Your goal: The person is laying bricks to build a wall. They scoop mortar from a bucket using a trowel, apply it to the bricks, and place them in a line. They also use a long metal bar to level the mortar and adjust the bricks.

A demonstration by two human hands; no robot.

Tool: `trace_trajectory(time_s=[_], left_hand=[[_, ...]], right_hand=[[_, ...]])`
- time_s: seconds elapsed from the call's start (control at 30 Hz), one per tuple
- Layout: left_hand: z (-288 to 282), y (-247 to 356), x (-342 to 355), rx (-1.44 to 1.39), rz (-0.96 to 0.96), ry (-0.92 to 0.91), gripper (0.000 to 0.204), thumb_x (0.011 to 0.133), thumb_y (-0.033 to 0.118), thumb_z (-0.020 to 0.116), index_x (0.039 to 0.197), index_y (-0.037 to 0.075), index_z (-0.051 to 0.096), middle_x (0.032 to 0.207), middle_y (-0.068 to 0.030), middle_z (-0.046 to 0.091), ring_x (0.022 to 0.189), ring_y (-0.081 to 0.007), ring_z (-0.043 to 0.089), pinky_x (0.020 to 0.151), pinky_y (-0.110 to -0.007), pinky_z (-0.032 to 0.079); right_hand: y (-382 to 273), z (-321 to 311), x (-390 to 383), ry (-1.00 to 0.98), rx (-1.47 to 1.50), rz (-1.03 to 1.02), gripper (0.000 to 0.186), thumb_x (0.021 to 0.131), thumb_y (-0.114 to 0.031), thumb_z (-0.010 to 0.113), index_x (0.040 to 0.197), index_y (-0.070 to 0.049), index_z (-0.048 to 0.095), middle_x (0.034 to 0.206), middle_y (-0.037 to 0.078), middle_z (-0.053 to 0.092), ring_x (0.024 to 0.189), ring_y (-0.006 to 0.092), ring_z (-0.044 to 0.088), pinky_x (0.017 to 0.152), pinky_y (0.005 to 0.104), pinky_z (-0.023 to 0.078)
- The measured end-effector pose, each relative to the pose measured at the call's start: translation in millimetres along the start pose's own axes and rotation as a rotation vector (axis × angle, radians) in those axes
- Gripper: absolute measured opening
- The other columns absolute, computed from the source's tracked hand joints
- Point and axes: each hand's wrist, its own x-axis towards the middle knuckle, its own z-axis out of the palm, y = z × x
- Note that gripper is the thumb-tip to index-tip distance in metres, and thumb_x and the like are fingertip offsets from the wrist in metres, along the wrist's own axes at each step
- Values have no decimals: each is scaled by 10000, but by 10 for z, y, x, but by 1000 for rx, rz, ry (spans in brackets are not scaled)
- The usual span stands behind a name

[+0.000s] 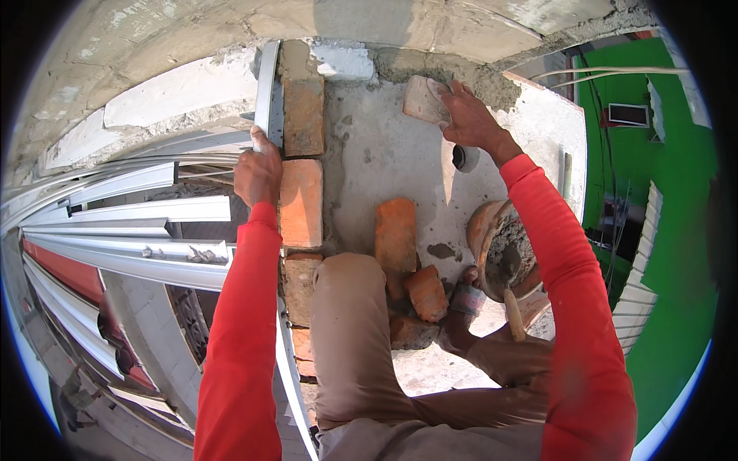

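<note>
My left hand (257, 173) is closed on a long metal profile (267, 77) standing along the left of a row of orange bricks (301, 201) with grey mortar between some. My right hand (473, 119) grips a pale, flat block piece (423, 96) near fresh mortar (496, 88) at the back wall. Loose bricks (395, 230) lie beside my knee on the grey slab (361, 146). To their right a round tub (480, 238) holds wet mortar and a wooden-handled tool (513, 315), partly hidden by my right arm.
A concrete wall (446, 23) runs across the back and left. Metal channels and cables (154, 215) stretch past the left edge above a lower level, where a person (73, 396) is faintly visible. A round hole (463, 157) is in the slab. The right edge drops to a green surface (669, 230).
</note>
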Motion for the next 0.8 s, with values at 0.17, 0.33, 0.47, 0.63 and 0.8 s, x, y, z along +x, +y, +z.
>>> trace_trajectory(time_s=[0.17,0.33,0.47,0.63,0.8], left_hand=[[50,-17,17,35,54,61,1052,1083,756,254,1178,-169,746,1219,-408,716,1189,-547,695,1062,-571,532],[109,-28,44,39,5,58,1063,1084,766,243,1159,-162,755,1190,-409,723,1168,-549,702,1048,-575,538],[146,-47,82,64,37,73,1075,1079,781,234,1155,-153,761,1160,-419,724,1168,-554,702,1038,-584,540],[177,-96,104,82,52,105,1080,1080,781,229,1119,-153,770,1153,-426,722,1168,-568,695,1032,-596,534],[135,-72,101,65,43,50,1074,1083,772,237,1116,-169,754,1158,-429,717,1131,-555,712,1015,-583,555]], right_hand=[[355,-79,531,145,-186,-174,648,705,-90,736,1332,55,657,1472,401,543,1367,507,578,1165,515,509],[384,50,769,145,-127,-236,695,732,-120,721,1404,32,632,1390,339,631,1499,464,466,1288,504,385],[315,158,932,147,-126,-242,709,754,-120,713,1440,37,626,1323,319,680,1556,458,411,1329,505,325],[95,265,854,169,-51,-139,712,801,-116,708,1506,-75,615,1519,313,556,1515,431,458,1322,528,315],[-177,405,602,336,-231,4,776,854,-45,653,1608,-202,561,1585,256,489,1555,452,407,1311,580,312]])
